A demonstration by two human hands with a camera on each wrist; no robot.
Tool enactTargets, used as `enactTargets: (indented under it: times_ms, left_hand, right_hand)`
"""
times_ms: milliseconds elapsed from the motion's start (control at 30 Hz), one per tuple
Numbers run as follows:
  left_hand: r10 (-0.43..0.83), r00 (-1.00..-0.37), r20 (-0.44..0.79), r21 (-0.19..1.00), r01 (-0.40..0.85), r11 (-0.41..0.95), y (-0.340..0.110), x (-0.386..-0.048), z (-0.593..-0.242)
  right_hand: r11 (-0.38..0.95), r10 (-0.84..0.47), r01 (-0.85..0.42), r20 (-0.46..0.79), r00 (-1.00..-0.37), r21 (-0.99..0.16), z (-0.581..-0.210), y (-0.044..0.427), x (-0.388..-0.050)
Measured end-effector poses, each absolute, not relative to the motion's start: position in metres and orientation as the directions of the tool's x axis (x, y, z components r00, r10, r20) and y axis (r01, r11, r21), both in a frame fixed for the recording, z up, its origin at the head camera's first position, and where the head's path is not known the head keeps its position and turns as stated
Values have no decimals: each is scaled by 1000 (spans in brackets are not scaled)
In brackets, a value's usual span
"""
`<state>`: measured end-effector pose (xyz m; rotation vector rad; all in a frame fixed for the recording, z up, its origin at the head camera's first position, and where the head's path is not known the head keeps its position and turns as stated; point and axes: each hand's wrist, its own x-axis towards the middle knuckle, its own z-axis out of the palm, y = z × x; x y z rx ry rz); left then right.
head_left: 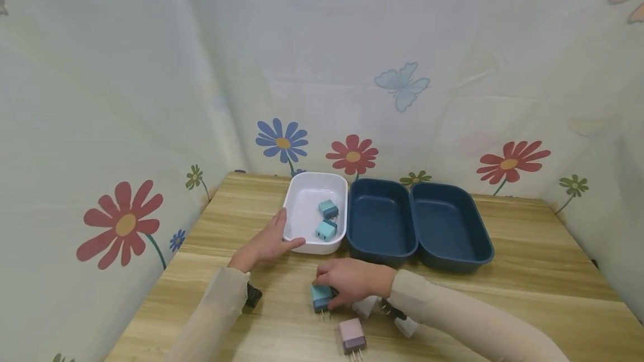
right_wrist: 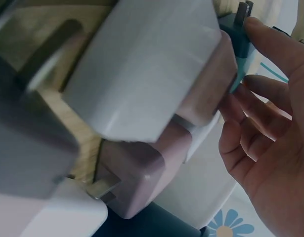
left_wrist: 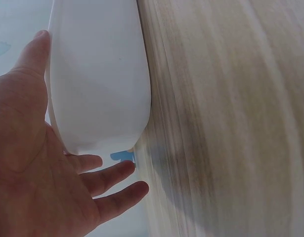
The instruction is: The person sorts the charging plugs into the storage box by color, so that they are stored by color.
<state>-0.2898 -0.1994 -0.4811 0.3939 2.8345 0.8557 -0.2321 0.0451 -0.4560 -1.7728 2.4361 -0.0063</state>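
My right hand (head_left: 353, 280) pinches one blue-green plug (head_left: 321, 295) between thumb and fingers, and its two prongs point to about 6 o'clock. The plug is near the middle of the bench (head_left: 553, 278). One pink plug (head_left: 352, 333) lies near it, between 4 and 5 o'clock. Two white pieces (head_left: 364, 307) show toward 3 o'clock, partly behind my wrist; I can't tell if more hide there. One white box (head_left: 304, 211) sits at 12 o'clock, with two more blue-green plugs (head_left: 328, 209) on its 3 o'clock side. My left hand (head_left: 265, 243) is at 10 o'clock, fingers spread and nearly straight, touching that box but gripping nothing. Two dark blue boxes stand side by side, a near one (head_left: 382, 219) at 1 o'clock and a far one (head_left: 445, 219) at 2. Behind, one cloth (head_left: 322, 32) has three big red flowers.
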Motion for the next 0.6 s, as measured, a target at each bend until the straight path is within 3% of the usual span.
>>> enactTargets:
  times_ms: [600]
  left_hand:
    - [291, -954, -76, 543, 205, 814, -199, -291, -481]
  right_hand:
    - [325, -940, -942, -139, -313, -79, -460, 43, -230]
